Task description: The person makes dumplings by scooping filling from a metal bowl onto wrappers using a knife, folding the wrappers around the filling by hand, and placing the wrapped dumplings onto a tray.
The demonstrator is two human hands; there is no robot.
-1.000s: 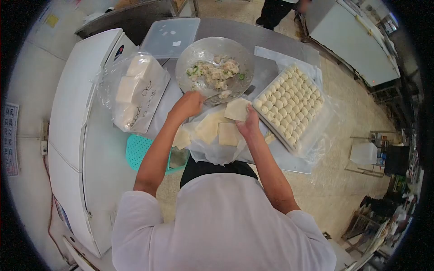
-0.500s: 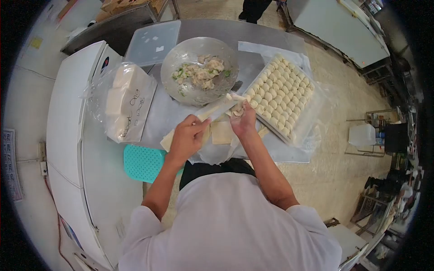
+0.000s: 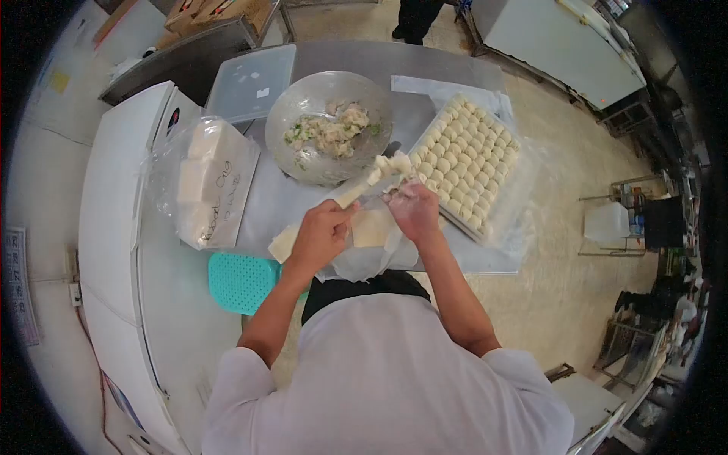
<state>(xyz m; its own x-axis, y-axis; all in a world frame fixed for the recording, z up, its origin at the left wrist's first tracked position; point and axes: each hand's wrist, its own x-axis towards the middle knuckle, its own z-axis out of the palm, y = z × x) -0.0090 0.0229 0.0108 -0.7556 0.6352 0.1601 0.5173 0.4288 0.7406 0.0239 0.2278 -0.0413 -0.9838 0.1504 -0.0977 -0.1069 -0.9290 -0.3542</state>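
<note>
My left hand [image 3: 321, 231] is closed around the handle of a pale flat spatula [image 3: 353, 194]. A lump of filling [image 3: 391, 166] clings to the spatula's far end. Close to that end, my right hand [image 3: 417, 211] is curled in around a dumpling wrapper, mostly hidden by the fingers. Square wrappers [image 3: 371, 229] lie on the table beneath and between my hands, another [image 3: 283, 243] by my left wrist. Beyond them stands a wide metal bowl [image 3: 277, 144] holding more filling flecked with green.
At right, a tray [image 3: 464, 228] of rows of round dumplings sits on plastic sheeting. A bagged stack of wrappers [image 3: 203, 178] and a clear lid [image 3: 254, 80] are on the left. A turquoise perforated stool [image 3: 241, 282] stands below the table edge. Another person's legs [image 3: 417, 19] show behind.
The spatula's loaded end has lifted slightly, and more filling shows on it. My right hand has turned and curled inward, hiding more of the wrapper. The view has shifted a little.
</note>
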